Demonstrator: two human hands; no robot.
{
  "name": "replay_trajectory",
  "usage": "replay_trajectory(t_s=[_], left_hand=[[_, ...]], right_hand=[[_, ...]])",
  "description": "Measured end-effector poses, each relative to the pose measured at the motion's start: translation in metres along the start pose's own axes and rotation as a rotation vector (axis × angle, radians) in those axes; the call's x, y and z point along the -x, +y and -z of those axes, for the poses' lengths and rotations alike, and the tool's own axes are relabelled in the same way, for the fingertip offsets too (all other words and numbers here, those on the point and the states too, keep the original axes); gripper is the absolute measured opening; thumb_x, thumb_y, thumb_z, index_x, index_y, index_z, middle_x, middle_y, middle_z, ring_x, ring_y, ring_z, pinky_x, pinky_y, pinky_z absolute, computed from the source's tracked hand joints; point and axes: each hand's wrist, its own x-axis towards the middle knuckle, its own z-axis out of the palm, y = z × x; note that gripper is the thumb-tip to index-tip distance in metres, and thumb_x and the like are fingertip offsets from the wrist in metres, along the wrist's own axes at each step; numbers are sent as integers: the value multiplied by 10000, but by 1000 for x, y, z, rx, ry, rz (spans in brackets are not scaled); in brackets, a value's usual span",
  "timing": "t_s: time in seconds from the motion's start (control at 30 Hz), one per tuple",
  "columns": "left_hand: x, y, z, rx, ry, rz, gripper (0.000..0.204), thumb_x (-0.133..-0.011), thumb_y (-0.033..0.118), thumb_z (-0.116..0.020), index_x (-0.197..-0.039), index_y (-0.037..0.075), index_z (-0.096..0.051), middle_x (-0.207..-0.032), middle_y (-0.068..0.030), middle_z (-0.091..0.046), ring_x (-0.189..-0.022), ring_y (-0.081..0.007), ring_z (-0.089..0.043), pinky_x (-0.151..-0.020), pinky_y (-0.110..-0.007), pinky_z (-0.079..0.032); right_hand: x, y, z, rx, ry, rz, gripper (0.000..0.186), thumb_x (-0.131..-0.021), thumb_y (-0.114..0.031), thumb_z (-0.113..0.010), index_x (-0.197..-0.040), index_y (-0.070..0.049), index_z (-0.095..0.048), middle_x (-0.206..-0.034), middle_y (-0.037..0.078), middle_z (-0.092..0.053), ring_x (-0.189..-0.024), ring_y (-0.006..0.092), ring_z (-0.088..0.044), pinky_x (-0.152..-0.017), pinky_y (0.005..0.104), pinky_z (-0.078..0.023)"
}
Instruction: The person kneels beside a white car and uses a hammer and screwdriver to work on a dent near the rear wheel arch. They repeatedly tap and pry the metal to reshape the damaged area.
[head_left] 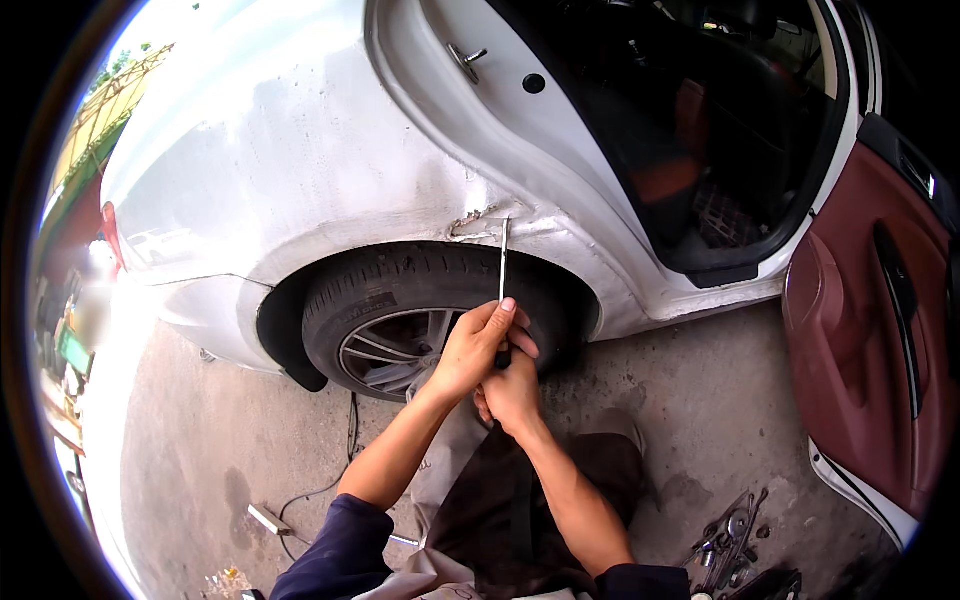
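Note:
A long screwdriver (504, 262) with a thin metal shaft points up and away from me. Its tip reaches the dented, scraped patch (475, 222) of the white car's rear fender, just above the wheel arch. My left hand (474, 350) is closed around its upper handle, the thumb lying along the base of the shaft. Just below, my right hand (512, 390) grips the dark handle, which the fingers mostly hide. Right under the patch sits the rear tyre (345, 305) with its spoked wheel (390, 350).
The rear door (850, 330) hangs wide open at the right, its dark red inner panel facing me. Several metal hand tools (730, 540) lie on the concrete floor (230, 430) at lower right. A cable (352, 430) runs along the floor left of my legs, near a small pale bar (268, 520).

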Motion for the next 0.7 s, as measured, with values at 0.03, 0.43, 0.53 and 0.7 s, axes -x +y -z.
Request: replay_trajectory(t_s=[0.03,0.43,0.53,0.7], left_hand=[[-6,-15,-1,87,35,-5,441,-1066,377,-463,-922,-27,-568,-679,-72,-601,-657,-134,-576,-681,-290,-494],[-49,-63,29,-167,169,-258,431,-1058,290,-496,-757,-13,-554,-569,-79,-563,-554,-175,-614,-549,-315,-484],[-44,-64,35,-275,191,-314,432,-1058,289,-496,-756,-13,-555,-572,-80,-568,-561,-173,-622,-551,-318,-486],[-20,-45,7,62,135,-96,434,-1062,373,-473,-816,18,-519,-634,-34,-515,-576,-126,-535,-633,-288,-489]], right_hand=[[-7,10,1,68,45,66,131,-906,-86,-630,-884,-27,-515,-595,31,-496,-423,137,-476,-392,299,-387],[-89,99,-6,322,294,568,204,-882,-151,-714,-912,-31,-553,-841,-4,-575,-859,99,-589,-734,268,-470],[-95,94,-18,213,350,687,260,-835,-173,-737,-1009,-8,-635,-841,97,-666,-870,137,-651,-784,312,-511],[-42,66,2,235,184,299,289,-835,-120,-708,-1055,34,-600,-948,131,-685,-966,180,-659,-826,343,-505]])
